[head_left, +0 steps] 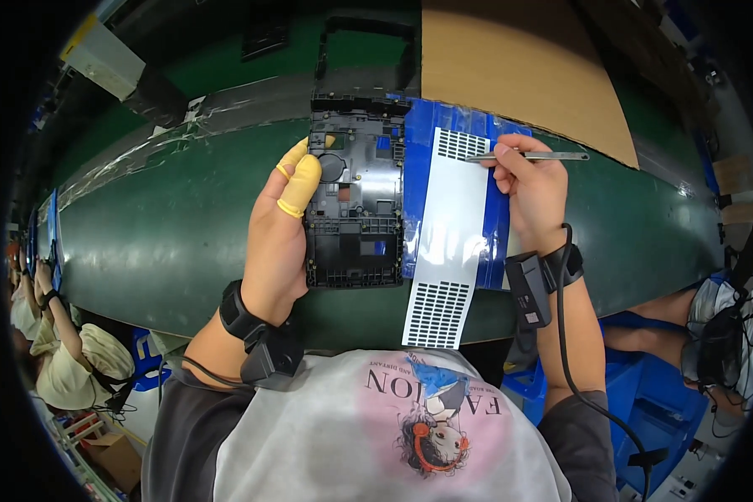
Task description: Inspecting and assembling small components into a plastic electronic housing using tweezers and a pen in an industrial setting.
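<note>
My left hand [284,213], with yellow finger cots on the thumb and a finger, grips the left edge of a black plastic housing [360,180] full of ribs and cutouts. In my right hand [527,180] a pair of metal tweezers [552,156] is pinched, its tips pointing left onto a white label sheet [453,209]. Small black rectangular stickers sit in rows at the sheet's top and bottom; its middle is bare. Whether the tips hold a sticker is too small to tell. Beneath the sheet lies a blue plastic-wrapped pad [495,226], and the sheet's lower end hangs past it.
A brown cardboard sheet [519,75] lies at the far right of the green table [167,217]. Another black frame [366,54] stands beyond the housing. A white-and-black post [121,71] is at the far left. Other people [75,351] sit on both sides.
</note>
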`<control>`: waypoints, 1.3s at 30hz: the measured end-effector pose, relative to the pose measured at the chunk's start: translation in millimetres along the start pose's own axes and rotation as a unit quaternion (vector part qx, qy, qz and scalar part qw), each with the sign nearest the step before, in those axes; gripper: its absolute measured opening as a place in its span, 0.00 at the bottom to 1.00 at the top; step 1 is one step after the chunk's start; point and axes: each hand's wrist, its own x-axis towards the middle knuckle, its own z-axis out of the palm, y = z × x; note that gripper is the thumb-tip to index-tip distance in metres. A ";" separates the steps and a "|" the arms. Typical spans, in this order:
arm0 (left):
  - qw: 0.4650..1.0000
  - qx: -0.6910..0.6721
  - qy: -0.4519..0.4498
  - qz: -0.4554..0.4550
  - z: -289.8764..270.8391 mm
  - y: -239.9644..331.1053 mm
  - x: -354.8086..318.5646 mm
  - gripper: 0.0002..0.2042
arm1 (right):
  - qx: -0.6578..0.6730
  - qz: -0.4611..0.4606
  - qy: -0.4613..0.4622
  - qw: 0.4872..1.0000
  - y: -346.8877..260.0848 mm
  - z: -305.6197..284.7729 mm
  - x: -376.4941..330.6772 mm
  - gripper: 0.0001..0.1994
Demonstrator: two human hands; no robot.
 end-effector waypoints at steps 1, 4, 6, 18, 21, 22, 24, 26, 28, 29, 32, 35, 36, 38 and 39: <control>1.000 -0.002 0.000 0.000 0.1 1.1 0.2 0.19 | -0.003 -0.002 0.010 1.000 2.2 -0.9 -0.2 0.07; 1.000 0.004 0.003 -0.007 -1.4 2.0 0.2 0.19 | -0.008 -0.006 0.022 1.000 4.2 -0.7 -0.5 0.07; 1.000 -0.010 -0.007 -0.019 -1.8 0.7 -0.2 0.19 | -0.003 -0.017 0.017 1.000 5.4 0.7 -0.5 0.06; 0.996 -0.079 -0.028 -0.030 8.3 -5.3 1.5 0.18 | 0.048 0.020 -0.028 0.998 -24.6 5.0 -22.2 0.08; 0.989 -0.117 -0.065 -0.057 2.1 -10.8 3.2 0.17 | 0.024 -0.001 -0.088 0.996 -46.7 28.2 -58.9 0.09; 0.989 -0.111 -0.068 -0.065 4.0 -10.8 2.9 0.19 | 0.011 -0.009 -0.114 0.993 -51.4 35.2 -70.5 0.10; 0.990 -0.103 -0.068 -0.075 6.6 -10.7 0.3 0.20 | 0.009 0.002 -0.154 0.988 -50.4 46.0 -80.5 0.10; 0.991 -0.097 -0.069 -0.068 9.3 -9.6 -2.9 0.20 | 0.027 0.016 -0.161 0.986 -44.8 54.5 -84.6 0.10; 0.990 -0.096 -0.079 -0.066 9.8 -9.0 -3.8 0.20 | 0.049 0.025 -0.150 0.987 -35.3 57.6 -84.4 0.09; 0.989 -0.097 -0.089 -0.062 9.9 -8.6 -4.2 0.20 | 0.048 0.026 -0.150 0.987 -30.8 58.5 -86.0 0.09; 0.991 -0.091 -0.085 -0.049 9.8 -8.0 -6.2 0.19 | 0.087 0.018 -0.137 0.987 -18.8 61.1 -88.2 0.10; 0.991 -0.095 -0.075 -0.049 9.0 -11.3 -5.0 0.19 | 0.104 0.016 -0.125 0.987 -15.8 61.9 -87.9 0.10; 0.992 -0.096 -0.073 -0.047 8.3 -12.1 -5.0 0.19 | 0.103 0.017 -0.128 0.986 -15.6 62.8 -88.2 0.10; 0.992 -0.103 -0.064 -0.047 7.0 -13.1 -5.1 0.18 | 0.083 0.018 -0.129 0.988 -15.7 64.2 -89.0 0.10; 0.991 -0.104 -0.064 -0.047 6.7 -12.6 -4.9 0.18 | 0.081 0.019 -0.129 0.988 -15.7 64.7 -89.0 0.10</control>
